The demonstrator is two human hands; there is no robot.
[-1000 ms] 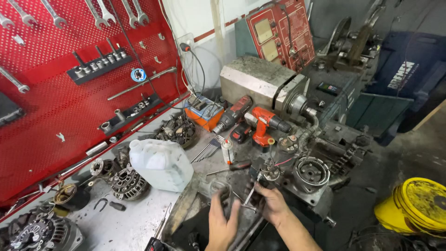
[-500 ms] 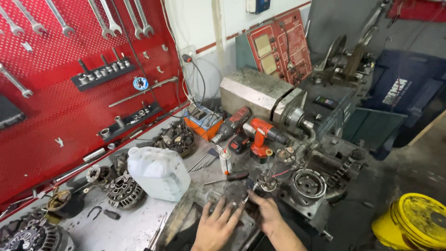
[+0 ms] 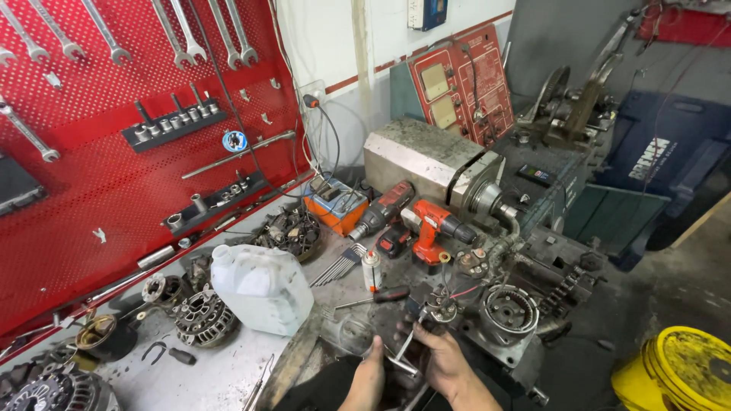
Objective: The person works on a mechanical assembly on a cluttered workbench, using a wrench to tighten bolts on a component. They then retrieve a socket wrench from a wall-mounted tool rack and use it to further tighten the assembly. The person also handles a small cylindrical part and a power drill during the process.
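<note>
- At the bottom centre of the frame, the left hand [image 3: 365, 380] and the right hand [image 3: 445, 364] meet over a thin, shiny metal rod [image 3: 397, 358]; the right hand's fingers are curled around it, the left hand's fingertips touch its lower end, though whether they pinch it I cannot tell.
- The rod is slim, straight and tilted, lying just above a greasy dark block.
- Just right of the hands sits a round, ribbed metal housing [image 3: 506, 313], grey and oily, with a small wired part [image 3: 442, 306] beside it.
- Left of the hands stands a white plastic jug [image 3: 263, 288], matte and boxy, cap on; its contents cannot be seen.
- A screwdriver [image 3: 377, 295] with a dark handle lies near the jug.
- Further up, at the centre, two red-and-black drills [image 3: 426, 224] rest on the gritty worktop, next to an orange box [image 3: 335, 205] holding cables.
- At the lower right is a yellow bucket [image 3: 685, 369], its lid stained.
- Across the upper left, a red perforated board [image 3: 91, 183] carries steel spanners [image 3: 179, 34].
</note>
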